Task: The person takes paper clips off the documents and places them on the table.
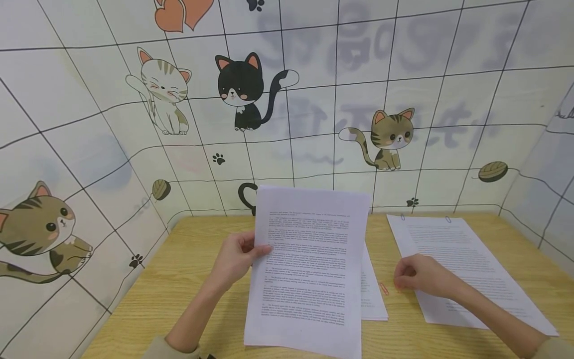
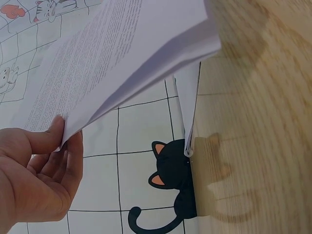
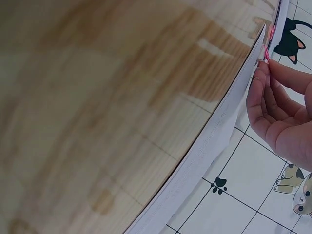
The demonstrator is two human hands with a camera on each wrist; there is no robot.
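My left hand (image 1: 235,257) pinches the left edge of a few printed sheets of paper (image 1: 309,269) and holds them up off the table. In the left wrist view the thumb lies on the printed face, with the fingers behind; the sheets' lower edges fan slightly apart. My right hand (image 1: 423,276) is over the left edge of another paper stack (image 1: 466,269). Between its thumb and fingertips, a pink paper clip (image 3: 266,52) shows in the right wrist view. Another red paper clip (image 1: 384,288) lies just left of that hand.
Behind the raised sheets, more paper (image 1: 373,299) lies on the wooden table (image 1: 157,299), partly hidden. Two clips, one a paper clip (image 1: 448,219), sit on the right stack's far edge. A wall (image 1: 314,149) printed with cats stands behind the table.
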